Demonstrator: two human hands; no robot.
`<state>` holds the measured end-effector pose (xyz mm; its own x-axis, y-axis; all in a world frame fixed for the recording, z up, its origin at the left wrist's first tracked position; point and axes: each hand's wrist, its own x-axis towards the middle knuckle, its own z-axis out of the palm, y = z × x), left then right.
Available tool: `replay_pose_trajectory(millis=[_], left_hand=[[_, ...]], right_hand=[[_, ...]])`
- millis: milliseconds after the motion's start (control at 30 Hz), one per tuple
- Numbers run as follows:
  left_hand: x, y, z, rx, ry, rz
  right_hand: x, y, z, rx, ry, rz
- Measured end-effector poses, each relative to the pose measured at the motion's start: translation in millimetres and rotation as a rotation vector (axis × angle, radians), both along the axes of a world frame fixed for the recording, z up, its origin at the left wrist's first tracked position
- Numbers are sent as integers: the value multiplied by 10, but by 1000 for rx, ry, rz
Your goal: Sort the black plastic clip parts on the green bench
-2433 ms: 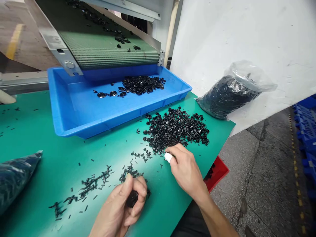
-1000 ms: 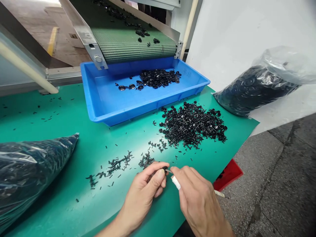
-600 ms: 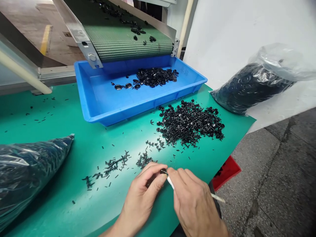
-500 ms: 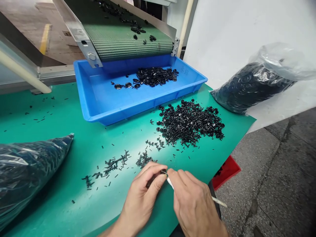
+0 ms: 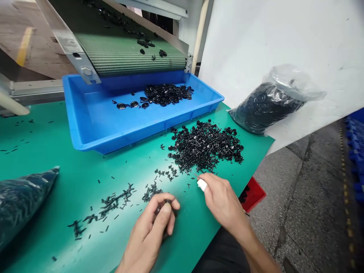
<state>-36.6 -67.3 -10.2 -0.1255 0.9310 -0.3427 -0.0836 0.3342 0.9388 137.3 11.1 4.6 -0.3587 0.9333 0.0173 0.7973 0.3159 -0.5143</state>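
Observation:
My left hand (image 5: 155,223) is closed around small black plastic parts (image 5: 167,202), pinched between thumb and fingers and mostly hidden by them. Just right of it, apart, my right hand (image 5: 220,193) grips a thin pointed tool (image 5: 196,176) whose tip pokes past the fingertips. White wrapping (image 5: 202,185) covers the tip of one of its digits. This hand is at the near edge of a heap of black plastic parts (image 5: 207,146). Branched black scraps (image 5: 113,201) and short bits lie on the green table left of my left hand.
Behind the heap, a blue tray (image 5: 93,148) holds black round parts (image 5: 167,94) below a green conveyor belt (image 5: 133,57). Filled clear bags stand at the back right (image 5: 264,106) and lie at the left (image 5: 25,201). A red bin (image 5: 256,195) sits below the table's right edge.
My hands have come apart: the right has moved away from the parts in the left, up towards the heap. The left has drawn in with its fingers curled. The view has shifted right.

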Motion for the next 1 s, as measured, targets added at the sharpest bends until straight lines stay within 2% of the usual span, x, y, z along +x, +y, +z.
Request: replay_pose_trajectory(millis=[200, 400, 633, 800, 1000], left_hand=[[-51, 5, -37, -15, -225, 38], [-53, 18, -20, -16, -259, -11], [-57, 33, -2, 13, -221, -2], [-107, 63, -41, -51, -391, -32], [-131, 92, -35, -69, -483, 36]], right_hand=[[-161, 232, -32, 88, -102, -31], [-255, 190, -17, 56, -157, 65], [-286, 202, -56, 68, -132, 44], [-381, 258, -3, 42, -196, 38], [-433, 336, 51, 53, -252, 103]])
